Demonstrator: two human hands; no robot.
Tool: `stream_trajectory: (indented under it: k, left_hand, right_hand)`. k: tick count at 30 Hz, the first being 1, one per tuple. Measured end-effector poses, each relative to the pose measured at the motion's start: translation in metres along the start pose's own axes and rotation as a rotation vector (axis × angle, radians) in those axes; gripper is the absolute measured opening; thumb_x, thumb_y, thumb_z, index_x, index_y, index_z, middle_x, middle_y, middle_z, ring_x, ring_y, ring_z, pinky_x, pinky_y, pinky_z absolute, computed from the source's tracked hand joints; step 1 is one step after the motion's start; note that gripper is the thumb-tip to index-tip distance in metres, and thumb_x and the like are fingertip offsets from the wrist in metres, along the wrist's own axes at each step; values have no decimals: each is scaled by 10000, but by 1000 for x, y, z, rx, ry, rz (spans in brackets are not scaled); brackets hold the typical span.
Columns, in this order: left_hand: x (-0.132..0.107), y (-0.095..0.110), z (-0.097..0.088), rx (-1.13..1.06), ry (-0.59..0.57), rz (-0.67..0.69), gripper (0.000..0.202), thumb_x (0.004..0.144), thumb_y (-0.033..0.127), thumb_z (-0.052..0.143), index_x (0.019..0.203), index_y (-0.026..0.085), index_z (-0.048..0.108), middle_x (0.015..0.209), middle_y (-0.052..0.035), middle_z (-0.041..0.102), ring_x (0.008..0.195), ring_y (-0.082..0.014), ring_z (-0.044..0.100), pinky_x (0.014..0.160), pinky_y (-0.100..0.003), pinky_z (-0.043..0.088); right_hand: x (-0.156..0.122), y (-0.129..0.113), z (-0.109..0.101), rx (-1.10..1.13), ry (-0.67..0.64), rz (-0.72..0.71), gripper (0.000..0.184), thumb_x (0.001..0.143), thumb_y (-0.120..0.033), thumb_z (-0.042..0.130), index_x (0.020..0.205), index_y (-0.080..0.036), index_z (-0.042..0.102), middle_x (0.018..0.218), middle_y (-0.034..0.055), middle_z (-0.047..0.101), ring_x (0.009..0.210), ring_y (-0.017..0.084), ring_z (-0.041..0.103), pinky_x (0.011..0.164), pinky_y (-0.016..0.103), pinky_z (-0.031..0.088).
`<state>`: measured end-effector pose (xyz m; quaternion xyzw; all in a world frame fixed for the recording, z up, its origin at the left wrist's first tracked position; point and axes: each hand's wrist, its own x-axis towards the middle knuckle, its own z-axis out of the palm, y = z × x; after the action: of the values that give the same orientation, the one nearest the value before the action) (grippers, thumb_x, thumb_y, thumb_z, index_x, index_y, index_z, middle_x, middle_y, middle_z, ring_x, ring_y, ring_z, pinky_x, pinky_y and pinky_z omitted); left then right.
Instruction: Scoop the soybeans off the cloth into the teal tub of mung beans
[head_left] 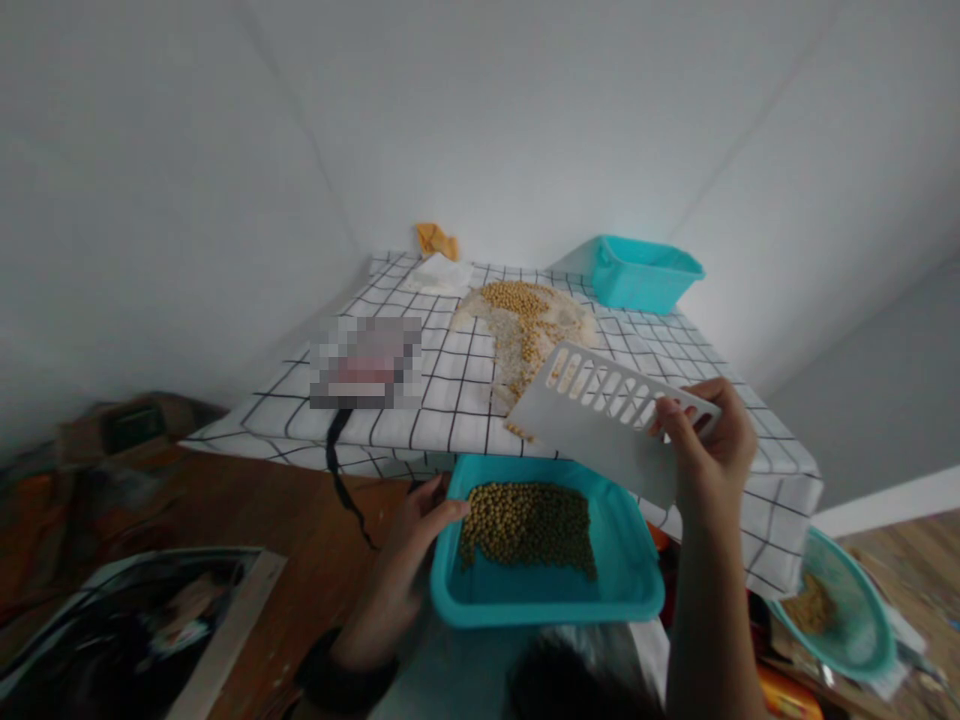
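Observation:
My left hand (421, 520) grips the left rim of a turquoise plastic basin (547, 612), thumb over the edge. Round yellowish beans (525, 515), like soybeans, lie in the basin, which is just below the table's front edge. In my right hand (709, 440) is a flat white scraper (592, 425) with a row of slots, pinched at its slotted right end. It slants over the table edge and the back of the basin. Behind it, more beans (517, 297) are spread over a pale, crumbly-looking patch on the checked tablecloth (442, 385). A few beans lie by the scraper's left corner.
At the table's back right stands another turquoise container (645, 275). An orange cloth (436, 240) and a white crumpled item (441, 274) lie at the back left. A blurred-out object with a black strap (339, 470) is at left. Below right is a green basket (855, 610).

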<state>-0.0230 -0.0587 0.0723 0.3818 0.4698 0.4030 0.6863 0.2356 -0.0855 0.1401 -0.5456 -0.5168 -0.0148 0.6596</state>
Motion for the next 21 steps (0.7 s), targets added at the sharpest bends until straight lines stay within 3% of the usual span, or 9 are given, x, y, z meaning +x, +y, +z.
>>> stream_trajectory:
  k: [7, 12, 16, 21]
  left_hand:
    - [16, -17, -10, -31, -27, -32, 249, 603, 260, 721, 841, 192, 689, 647, 20, 723, 532, -139, 620, 505, -223, 475]
    - [14, -16, -11, -37, -57, -23, 222, 619, 264, 725, 829, 203, 690, 677, 20, 727, 565, -141, 624, 524, -222, 479]
    - [14, -15, -10, -24, -25, -2, 168, 594, 271, 731, 744, 215, 682, 623, 31, 690, 557, -153, 614, 527, -238, 489]
    - [7, -9, -6, -30, -7, -27, 132, 638, 260, 710, 763, 229, 683, 645, 32, 693, 561, -146, 608, 545, -234, 486]
  right_hand:
    - [-1, -3, -1, -12, -9, -14, 245, 804, -326, 702, 688, -225, 512, 576, -49, 521, 497, 110, 432, 486, 258, 309]
    - [-2, -3, 0, -16, -2, 10, 249, 799, -337, 700, 687, -228, 506, 576, -51, 501, 491, 111, 419, 476, 257, 303]
    - [-2, -5, 0, -11, -3, 4, 243, 798, -323, 697, 683, -227, 506, 577, -51, 502, 510, 112, 429, 490, 255, 313]
    - [-2, -6, -1, -16, 0, 14, 244, 795, -328, 698, 690, -225, 503, 578, -56, 498, 508, 109, 425, 490, 251, 314]
